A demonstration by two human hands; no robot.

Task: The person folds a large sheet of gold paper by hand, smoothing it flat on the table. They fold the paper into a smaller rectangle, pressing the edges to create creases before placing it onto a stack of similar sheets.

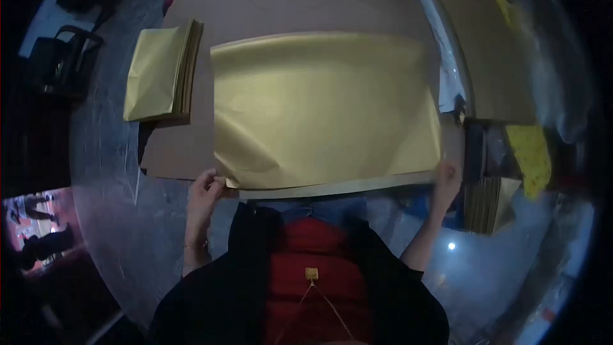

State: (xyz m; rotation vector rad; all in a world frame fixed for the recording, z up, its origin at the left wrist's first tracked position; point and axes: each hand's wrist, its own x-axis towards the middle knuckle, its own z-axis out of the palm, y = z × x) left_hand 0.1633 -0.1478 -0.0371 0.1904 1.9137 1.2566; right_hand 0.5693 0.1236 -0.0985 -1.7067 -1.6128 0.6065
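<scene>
A large gold sheet [325,108] lies spread over a brown board, its near edge toward my body. My left hand [207,190] pinches the sheet's near left corner, where the gold surface is creased. At the near right corner my right hand [447,179], slightly blurred, has its fingers closed on the sheet's edge. A pale strip [338,186] shows along the near edge between both hands.
A stack of folded gold paper [156,75] sits left of the sheet on the brown board [306,0]. Another brown stack [482,207] is at the right, near yellow material [530,156]. A dark chair [60,61] stands at the far left.
</scene>
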